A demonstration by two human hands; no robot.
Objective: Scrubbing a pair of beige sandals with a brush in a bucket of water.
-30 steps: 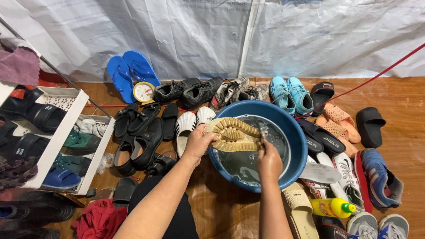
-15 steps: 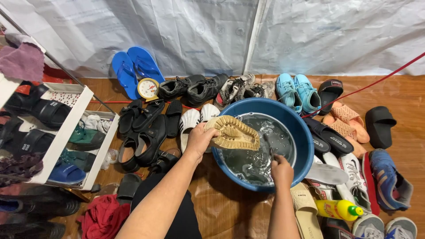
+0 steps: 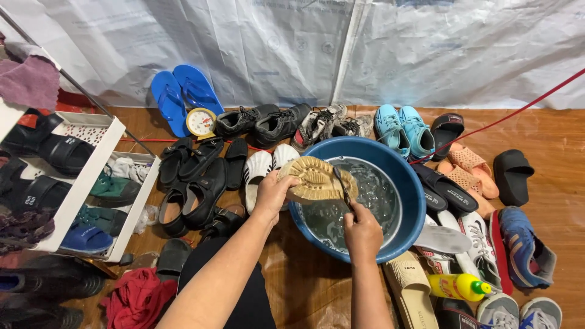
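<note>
A tan shoe (image 3: 317, 180) is held sole-up over the near-left rim of a blue basin (image 3: 409, 201) of water and worked with a thin brush (image 3: 343, 190).

The left hand (image 3: 273, 194) is closed on the shoe's heel end; the right hand (image 3: 362, 230) is closed around the brush handle at the basin's 6 o'clock. A wet sole could slip from the left grip and drop into the water, and hard strokes could splash the shoes packed around the basin. A yellow bottle (image 3: 458, 286) with a green cap and red tip lies on its side at 4 o'clock; its label cannot be made out. A round, white-faced scale (image 3: 200, 122) with a yellow rim stands at 10 o'clock, beside blue flip-flops (image 3: 183, 96). The white sheet (image 3: 292, 42) behind carries faint, unreadable print.
</note>
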